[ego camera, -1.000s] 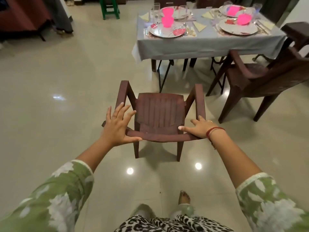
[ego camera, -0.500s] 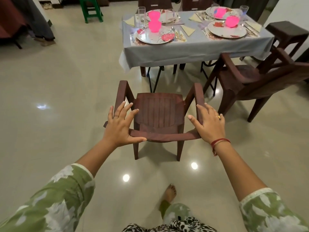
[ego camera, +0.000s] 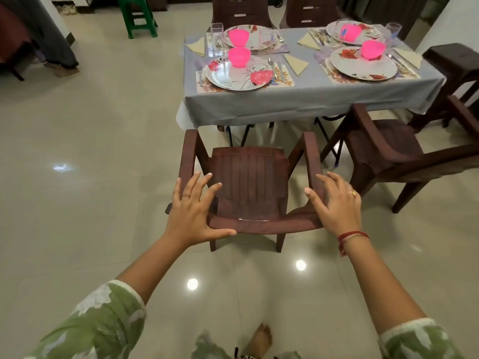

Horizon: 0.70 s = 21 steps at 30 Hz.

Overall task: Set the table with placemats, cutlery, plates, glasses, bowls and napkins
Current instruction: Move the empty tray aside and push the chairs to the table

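Fingers [ego camera: 194,187]: left hand [ego camera: 193,216] and right hand [ego camera: 337,208] are resting spread, uncurled, on the chair [ego camera: 248,174] back rail.
Chair: standing just before the table [ego camera: 298,104], near-left setting.
Handling: probably light, stiff plastic; rail corners are offering hold.

Home dining room: laid table [ego camera: 298,104], plastic armchairs [ego camera: 248,177], tiled floor [ego camera: 90,151]

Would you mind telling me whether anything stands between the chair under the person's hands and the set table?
Nothing visible does. Only bare floor lies between the chair and the table at its near edge. The second brown chair stands off to the right, beside that path.
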Available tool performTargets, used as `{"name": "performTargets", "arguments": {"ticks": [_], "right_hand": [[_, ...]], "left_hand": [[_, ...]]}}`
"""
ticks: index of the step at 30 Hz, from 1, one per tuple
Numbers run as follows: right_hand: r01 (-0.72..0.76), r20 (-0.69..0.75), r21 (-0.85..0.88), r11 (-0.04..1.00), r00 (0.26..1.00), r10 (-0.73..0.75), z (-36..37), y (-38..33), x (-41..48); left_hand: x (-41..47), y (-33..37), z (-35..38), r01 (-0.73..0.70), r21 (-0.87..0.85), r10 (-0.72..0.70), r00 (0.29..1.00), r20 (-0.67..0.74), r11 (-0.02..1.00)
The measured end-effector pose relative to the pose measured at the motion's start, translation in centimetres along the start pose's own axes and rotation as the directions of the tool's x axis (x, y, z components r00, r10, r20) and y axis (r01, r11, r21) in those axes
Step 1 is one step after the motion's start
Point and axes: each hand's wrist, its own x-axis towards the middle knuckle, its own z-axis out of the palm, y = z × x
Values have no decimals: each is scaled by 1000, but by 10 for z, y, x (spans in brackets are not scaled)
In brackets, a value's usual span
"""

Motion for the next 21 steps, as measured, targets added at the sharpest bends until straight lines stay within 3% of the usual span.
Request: {"name": "performTargets", "arguments": {"ticks": [14, 17, 21], "right_hand": [[-85, -47, -12, 996, 995, 84, 23, -38, 34], [-9, -6, -70, 998, 1000, 8, 28, -50, 33], [14, -16, 1, 1000, 1000, -14, 27, -47, 33]], "left_hand": [[42, -46, 0, -54, -10, 55, 991, 123, 998], [43, -47, 0, -69, -32, 72, 990, 118, 997], [46, -49, -2, -94, -16, 95, 985, 144, 995]]}}
